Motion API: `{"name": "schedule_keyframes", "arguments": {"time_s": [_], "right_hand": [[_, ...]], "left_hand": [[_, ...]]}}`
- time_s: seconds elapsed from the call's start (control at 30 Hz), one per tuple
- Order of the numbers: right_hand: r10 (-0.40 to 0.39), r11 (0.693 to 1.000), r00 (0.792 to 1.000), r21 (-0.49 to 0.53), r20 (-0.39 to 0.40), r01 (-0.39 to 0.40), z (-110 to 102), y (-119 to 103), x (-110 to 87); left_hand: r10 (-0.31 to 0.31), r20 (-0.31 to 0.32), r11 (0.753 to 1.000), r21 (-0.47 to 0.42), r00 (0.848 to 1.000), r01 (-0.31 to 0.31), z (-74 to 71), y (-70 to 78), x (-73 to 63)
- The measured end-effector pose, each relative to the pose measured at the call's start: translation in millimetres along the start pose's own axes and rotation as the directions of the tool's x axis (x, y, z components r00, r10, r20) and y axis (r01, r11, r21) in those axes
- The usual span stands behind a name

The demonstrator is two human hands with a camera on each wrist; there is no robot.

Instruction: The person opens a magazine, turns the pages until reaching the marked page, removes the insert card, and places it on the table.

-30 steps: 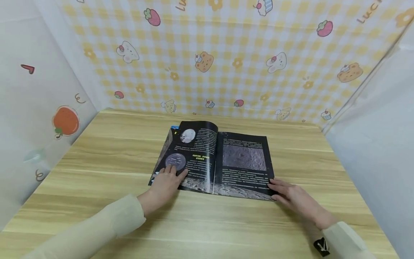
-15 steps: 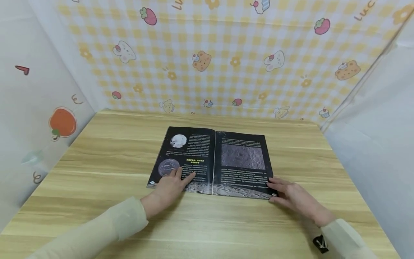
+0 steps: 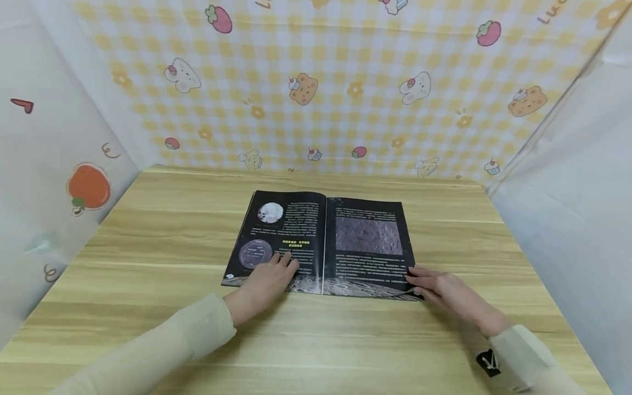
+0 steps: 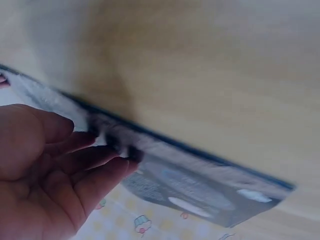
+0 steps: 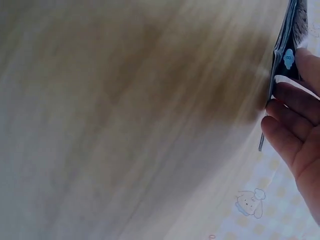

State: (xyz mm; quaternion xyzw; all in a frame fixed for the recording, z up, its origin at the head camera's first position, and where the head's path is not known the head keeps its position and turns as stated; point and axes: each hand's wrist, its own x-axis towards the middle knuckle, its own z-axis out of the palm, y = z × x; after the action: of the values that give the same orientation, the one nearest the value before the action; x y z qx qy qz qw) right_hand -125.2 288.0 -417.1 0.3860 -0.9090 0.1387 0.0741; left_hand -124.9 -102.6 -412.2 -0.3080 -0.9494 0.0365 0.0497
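Note:
An open magazine (image 3: 345, 269) with black pages and moon pictures lies flat on the wooden table. My left hand (image 3: 267, 282) rests on the lower part of its left page, fingers extended toward the yellow heading. In the left wrist view the fingertips (image 4: 131, 165) meet the page just above the bottom edge. At the lower right corner my right hand (image 3: 449, 293) pinches the right page (image 3: 370, 263) between thumb and fingers, and that corner bends up slightly. The right wrist view shows the page corner (image 5: 288, 59) by the thumb, with the other fingers at the magazine's side edge.
The wooden table (image 3: 163, 241) meets a yellow checked cloth (image 3: 345, 60) with cartoon prints at the back. White sheets (image 3: 582, 208) hang at both sides. A small black tag (image 3: 488, 362) shows beside the right sleeve.
The left page, curved and lifted a second ago, now lies flat. My left hand has slid right across it toward the spine. At the right corner, my right hand has raised the page slightly.

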Motion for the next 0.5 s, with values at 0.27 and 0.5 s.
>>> {"name": "schedule_keyframes", "arguments": {"time_s": [0.27,0.5], "right_hand": [[0.024,1.0,0.999,-0.016,-0.026,-0.024,0,-6,1.9],[0.066,0.998,0.994,-0.001,-0.089,-0.067,4,-8,1.1]], "left_hand": [[-0.059,-0.065,0.998,0.024,0.996,0.061,-14.2,5.8,20.8],[0.021,0.11,0.992,-0.126,0.994,-0.007,-21.8,47.9,53.0]]}}
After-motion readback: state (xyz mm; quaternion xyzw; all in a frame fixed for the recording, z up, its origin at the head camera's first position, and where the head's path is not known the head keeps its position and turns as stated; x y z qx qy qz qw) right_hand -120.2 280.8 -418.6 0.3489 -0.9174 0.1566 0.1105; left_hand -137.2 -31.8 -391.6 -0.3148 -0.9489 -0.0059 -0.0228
